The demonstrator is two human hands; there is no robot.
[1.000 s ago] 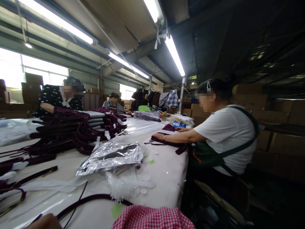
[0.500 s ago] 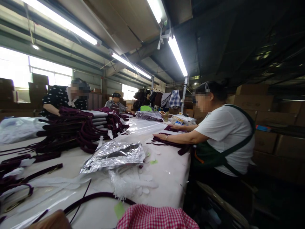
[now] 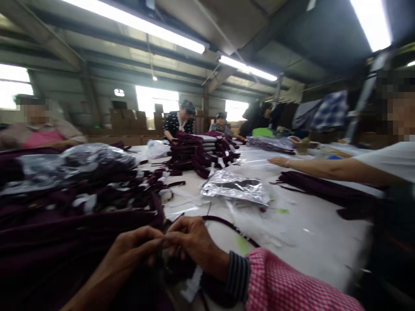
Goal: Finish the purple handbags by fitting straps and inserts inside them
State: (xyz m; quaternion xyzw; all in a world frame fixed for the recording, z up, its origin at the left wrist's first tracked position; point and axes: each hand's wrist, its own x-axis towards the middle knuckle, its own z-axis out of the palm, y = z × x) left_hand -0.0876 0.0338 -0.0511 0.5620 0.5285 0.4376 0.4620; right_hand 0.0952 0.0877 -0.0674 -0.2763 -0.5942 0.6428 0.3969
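Low in the middle of the view, my left hand (image 3: pixel 131 248) and my right hand (image 3: pixel 196 242) meet fingertip to fingertip. Both are closed in a pinch over dark material; blur and the fingers hide what lies between them. A white tag-like strip (image 3: pixel 193 283) hangs below my right hand. A dark curved strap (image 3: pixel 231 225) lies on the table just beyond that hand. To the left and under my left hand spreads a heap of dark purple pieces (image 3: pixel 126 218) with straps and white wrapping.
A silver plastic bag (image 3: pixel 235 188) lies on the white table (image 3: pixel 311 259). Behind it stands a stack of purple bags (image 3: pixel 201 153). Clear plastic (image 3: pixel 87 160) covers part of the left heap. On the right a co-worker's arm (image 3: pixel 324 168) reaches over dark purple fabric (image 3: pixel 324 188). Other people sit behind.
My view has swung left and down. Both my hands now show, joined at the fingertips; before, only a sleeve and a blurred bit of hand showed. The co-worker's arm reaches farther across the table.
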